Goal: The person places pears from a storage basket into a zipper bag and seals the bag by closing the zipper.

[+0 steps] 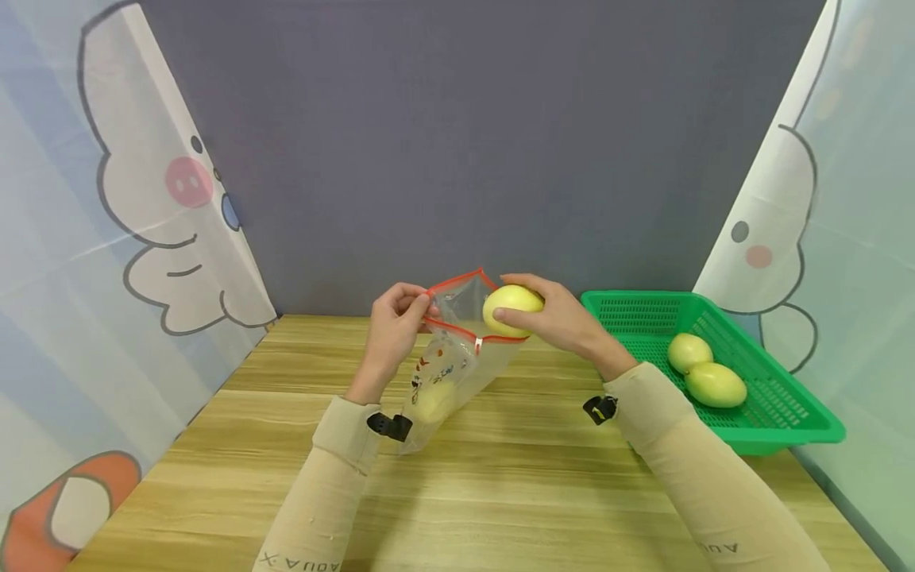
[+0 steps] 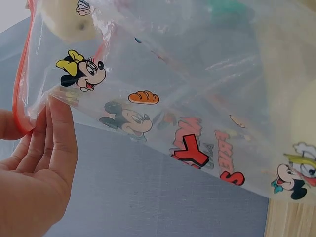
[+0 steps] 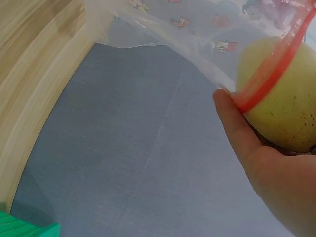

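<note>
Near the middle of the head view, a clear zip bag (image 1: 493, 361) with a red-edged mouth and cartoon prints hangs over the table. My left hand (image 1: 397, 322) pinches one side of its rim between thumb and fingers; the left wrist view shows this hand (image 2: 44, 153) close up. A yellow pear (image 1: 511, 308) sits in my right hand (image 1: 554, 314), held at the mouth with its front part inside the red rim. Dark speckles mark that pear (image 3: 281, 118) in the right wrist view. Another pale yellow pear (image 1: 434, 401) shows through the plastic, low in the bag.
A green plastic basket (image 1: 779, 435) stands on the right of the wooden table (image 1: 286, 445), beside my right forearm. Inside lie two yellow pears, one rounder (image 1: 689, 352) and one longer (image 1: 716, 386). A grey panel (image 1: 457, 159) rises behind, with printed curtains at both sides.
</note>
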